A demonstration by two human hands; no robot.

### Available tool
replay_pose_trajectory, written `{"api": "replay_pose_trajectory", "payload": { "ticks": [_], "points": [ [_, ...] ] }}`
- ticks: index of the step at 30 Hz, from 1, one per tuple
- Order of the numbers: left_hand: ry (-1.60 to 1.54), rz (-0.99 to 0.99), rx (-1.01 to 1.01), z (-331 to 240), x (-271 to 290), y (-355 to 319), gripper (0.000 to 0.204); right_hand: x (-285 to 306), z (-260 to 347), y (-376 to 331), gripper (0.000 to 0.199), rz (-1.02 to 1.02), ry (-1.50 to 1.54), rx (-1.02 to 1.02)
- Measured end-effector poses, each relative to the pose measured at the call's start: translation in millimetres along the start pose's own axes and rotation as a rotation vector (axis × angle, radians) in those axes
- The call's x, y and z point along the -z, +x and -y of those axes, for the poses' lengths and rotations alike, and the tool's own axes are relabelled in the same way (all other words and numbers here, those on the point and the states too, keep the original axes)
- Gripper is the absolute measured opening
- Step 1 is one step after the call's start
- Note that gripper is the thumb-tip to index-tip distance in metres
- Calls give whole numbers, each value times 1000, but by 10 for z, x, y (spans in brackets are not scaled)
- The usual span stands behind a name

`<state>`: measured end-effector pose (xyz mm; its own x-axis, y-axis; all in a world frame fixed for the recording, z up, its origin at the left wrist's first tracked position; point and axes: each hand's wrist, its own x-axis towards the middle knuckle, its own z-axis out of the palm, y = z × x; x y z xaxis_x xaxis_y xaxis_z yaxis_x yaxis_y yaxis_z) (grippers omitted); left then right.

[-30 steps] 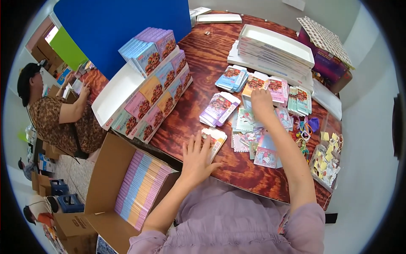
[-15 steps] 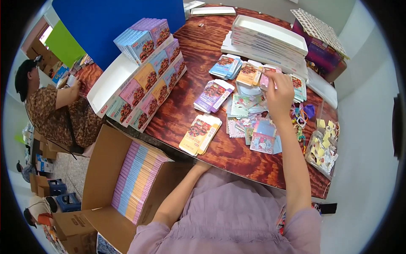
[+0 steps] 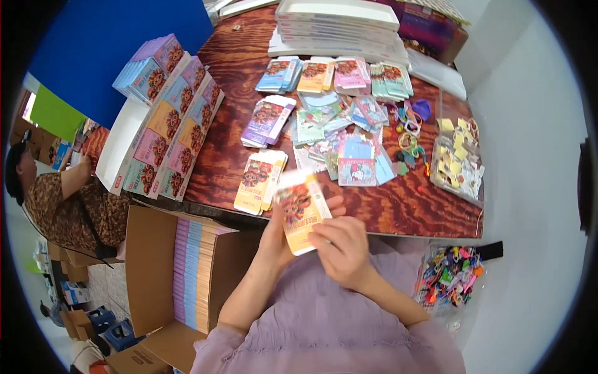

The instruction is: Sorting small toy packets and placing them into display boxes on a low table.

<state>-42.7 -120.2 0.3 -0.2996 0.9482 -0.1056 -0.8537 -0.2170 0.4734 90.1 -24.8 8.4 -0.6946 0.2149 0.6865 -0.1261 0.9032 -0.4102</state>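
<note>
A yellow printed card box [image 3: 300, 218], slightly blurred, is between my two hands in front of the table edge. My left hand [image 3: 273, 242] grips it along its left side, with fingertips showing past the right side. At the lower right edge, the bent fingers of my right hand [image 3: 344, 250] close on the box. Just left of it lies a stack of flat yellow boxes [image 3: 255, 182], and beyond that a purple stack [image 3: 266, 118]. Farther back stand blue [image 3: 274, 75], orange-yellow [image 3: 314, 76], pink [image 3: 351, 73] and green stacks [image 3: 392, 81]. Loose decorated cards and packets [image 3: 357, 159] are heaped on the table.
Filled display trays [image 3: 180, 124] stand at the left, white trays [image 3: 336, 28] at the back. A clear bin [image 3: 458, 162] of small pieces and colourful bands [image 3: 411, 124] lie right. An open carton [image 3: 149, 268] stands below left, a bag of trinkets [image 3: 450, 274] below right. Another person [image 3: 68, 199] sits left.
My right hand has come back from the far stacks to the front edge. My left hand has risen from beside the table edge, and both now hold a yellow box. The view has shifted.
</note>
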Motion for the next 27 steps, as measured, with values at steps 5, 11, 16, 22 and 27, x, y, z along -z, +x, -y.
{"api": "replay_pose_trajectory", "payload": {
  "ticks": [5, 11, 16, 22, 27],
  "points": [
    [227, -61, 209, 0, 232, 39, 67, 262, -72, -74, 32, 183, 256, -282],
    [616, 13, 335, 63, 113, -113, 67, 248, -171, 153, 30, 214, 498, -547],
    [1082, -13, 402, 36, 199, -300, 40, 271, -188, 84, 12, 389, 520, -439],
    [591, -121, 211, 118, 170, -170, 39, 371, -210, 88, 25, 16, 660, -661],
    [360, -84, 134, 334, 245, -69, 37, 260, -261, -111, 26, 2, 646, -558]
  ]
}}
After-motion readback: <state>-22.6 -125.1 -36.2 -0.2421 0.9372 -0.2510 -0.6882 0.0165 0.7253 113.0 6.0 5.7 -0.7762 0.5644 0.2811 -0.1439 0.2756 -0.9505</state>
